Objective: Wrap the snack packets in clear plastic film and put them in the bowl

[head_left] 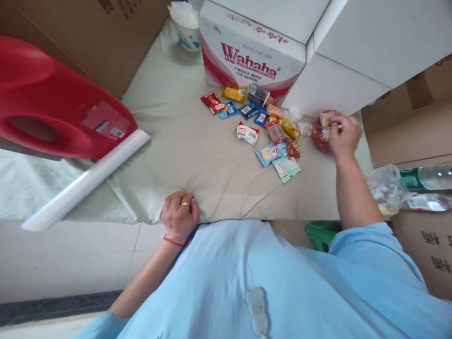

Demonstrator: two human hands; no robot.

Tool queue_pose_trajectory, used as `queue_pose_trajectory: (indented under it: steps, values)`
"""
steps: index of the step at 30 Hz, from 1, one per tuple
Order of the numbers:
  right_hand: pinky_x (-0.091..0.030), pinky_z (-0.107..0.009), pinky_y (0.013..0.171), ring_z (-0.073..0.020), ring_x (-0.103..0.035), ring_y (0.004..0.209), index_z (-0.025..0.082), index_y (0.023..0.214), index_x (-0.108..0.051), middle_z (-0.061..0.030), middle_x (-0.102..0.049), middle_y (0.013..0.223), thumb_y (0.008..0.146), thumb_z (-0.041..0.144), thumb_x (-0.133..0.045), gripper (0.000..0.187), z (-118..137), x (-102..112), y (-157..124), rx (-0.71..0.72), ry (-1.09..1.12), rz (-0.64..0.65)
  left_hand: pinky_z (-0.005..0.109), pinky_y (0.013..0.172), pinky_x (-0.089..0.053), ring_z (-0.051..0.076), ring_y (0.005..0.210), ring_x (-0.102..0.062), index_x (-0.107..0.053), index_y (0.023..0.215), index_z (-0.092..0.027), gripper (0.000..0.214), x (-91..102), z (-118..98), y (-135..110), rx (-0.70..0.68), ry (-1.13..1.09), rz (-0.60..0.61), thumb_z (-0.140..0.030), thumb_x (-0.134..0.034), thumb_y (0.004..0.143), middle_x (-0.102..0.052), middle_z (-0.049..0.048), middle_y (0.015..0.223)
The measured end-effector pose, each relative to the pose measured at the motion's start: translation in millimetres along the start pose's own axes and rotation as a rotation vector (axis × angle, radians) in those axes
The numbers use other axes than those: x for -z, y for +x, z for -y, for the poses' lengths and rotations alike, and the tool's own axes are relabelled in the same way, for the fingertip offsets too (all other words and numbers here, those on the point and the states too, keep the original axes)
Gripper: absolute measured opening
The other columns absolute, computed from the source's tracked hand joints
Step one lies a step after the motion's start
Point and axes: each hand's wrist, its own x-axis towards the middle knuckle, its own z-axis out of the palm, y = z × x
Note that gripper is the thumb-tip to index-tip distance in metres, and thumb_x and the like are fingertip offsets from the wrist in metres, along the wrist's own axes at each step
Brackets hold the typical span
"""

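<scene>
The cream cloth-covered worktop (208, 174) has open room between the left hand (180, 212), resting loosely closed at its front edge, and the loose pile of small, multicoloured, plastic-wrapped snack packets (274, 130). The right hand (344, 134), near the worktop's right edge, pinches a small, tan, wrapped snack (325, 121) at a red, rounded, shiny container (320, 139); blur hides which way the snack's long axis points. Behind the packets, a white-and-red cardboard carton (252, 54) reads "Wahaha", "PURIFIED WATER FOR DRINKING". The big red plastic jug (67, 101) at left carries a barcode label too small to read. A long, whitish, smooth roll (88, 179) slants beside it, its near end overhanging the front edge.
</scene>
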Motion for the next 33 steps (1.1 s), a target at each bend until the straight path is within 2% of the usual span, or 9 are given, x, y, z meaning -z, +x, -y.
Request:
queue_pose_trajectory:
  steps: [6,9,12,18,20,22,25,29,33]
  values:
    - [-0.045,-0.032,0.088,-0.0249,-0.066,0.104,0.011,0.133,-0.07,-0.0203,-0.071,0.124,0.095,0.011,-0.058,0.04,41,-58,6,-0.036,-0.183,0.464,0.041,0.09,-0.052,0.03,0.1,-0.064,-0.074,0.101,-0.018,0.017,-0.5,0,-2,0.032,-0.022,0.024,-0.014,-0.062,0.089,-0.071,0.0139,0.098]
    - [-0.048,-0.032,0.086,-0.025,-0.068,0.104,0.009,0.134,-0.068,-0.0234,-0.069,0.127,0.098,0.01,-0.053,0.039,50,-82,3,-0.115,-0.213,0.494,0.041,0.09,-0.052,0.029,0.1,-0.064,-0.074,0.1,-0.018,0.017,-2.0,-1,-4,0.055,-0.024,0.026,-0.015,-0.061,0.089,-0.071,0.0138,0.099]
    - [-0.05,-0.033,0.085,-0.0258,-0.069,0.101,0.011,0.122,-0.072,-0.022,-0.07,0.12,0.099,0.01,-0.045,0.036,53,-89,-12,-0.187,-0.175,0.417,0.042,0.091,-0.052,0.029,0.101,-0.064,-0.075,0.098,-0.018,0.018,-3.9,-3,-6,0.105,-0.035,0.046,-0.015,-0.06,0.089,-0.072,0.0139,0.1]
    - [-0.053,-0.038,0.088,-0.0242,-0.067,0.096,0.013,0.112,-0.072,-0.0146,-0.072,0.106,0.094,0.022,-0.049,0.031,44,-63,-90,-0.359,0.165,0.103,0.043,0.094,-0.053,0.028,0.101,-0.067,-0.074,0.093,-0.02,0.016,8.5,-5,2,0.302,-0.235,0.088,-0.02,-0.059,0.089,-0.073,0.0123,0.099]
    - [-0.054,-0.035,0.076,-0.0206,-0.064,0.078,0.016,0.109,-0.07,-0.0071,-0.069,0.091,0.093,0.036,-0.056,0.029,48,-49,-135,-0.478,0.499,-0.066,0.041,0.091,-0.054,0.025,0.096,-0.066,-0.074,0.094,-0.02,0.018,18.4,-11,9,0.408,-0.373,0.125,-0.025,-0.057,0.092,-0.072,0.01,0.097]
    - [-0.053,-0.032,0.065,-0.0174,-0.058,0.065,0.02,0.105,-0.068,-0.0004,-0.063,0.079,0.089,0.046,-0.065,0.031,63,-35,-183,-0.551,0.839,-0.124,0.035,0.08,-0.052,0.021,0.084,-0.064,-0.073,0.096,-0.02,0.02,26.8,-23,21,0.506,-0.556,0.235,-0.032,-0.057,0.094,-0.07,0.0066,0.092]
    - [-0.057,-0.033,0.07,-0.0173,-0.065,0.07,0.024,0.101,-0.07,-0.0011,-0.067,0.085,0.089,0.045,-0.075,0.025,103,-12,-241,-0.429,1.114,0.034,0.028,0.06,-0.043,0.015,0.063,-0.054,-0.073,0.093,-0.021,0.027,29.8,-55,43,0.605,-0.936,0.511,-0.046,-0.063,0.094,-0.066,0.0017,0.076]
    - [-0.059,-0.038,0.081,-0.0209,-0.07,0.09,0.028,0.101,-0.074,-0.0053,-0.071,0.102,0.099,0.035,-0.069,0.009,151,8,-266,-0.155,1.129,0.121,0.025,0.054,-0.041,0.013,0.062,-0.056,-0.067,0.085,-0.019,0.048,17.0,-105,69,0.72,-1.388,0.868,-0.068,-0.07,0.087,-0.065,0.0021,0.075]
    - [-0.058,-0.043,0.09,-0.0238,-0.07,0.101,0.03,0.106,-0.075,-0.0067,-0.072,0.108,0.101,0.026,-0.063,0.014,166,9,-267,0.026,1.023,0.083,0.023,0.053,-0.043,0.016,0.075,-0.065,-0.065,0.088,-0.019,0.056,2.3,-131,77,0.838,-1.554,0.906,-0.073,-0.074,0.081,-0.067,0.0037,0.084]
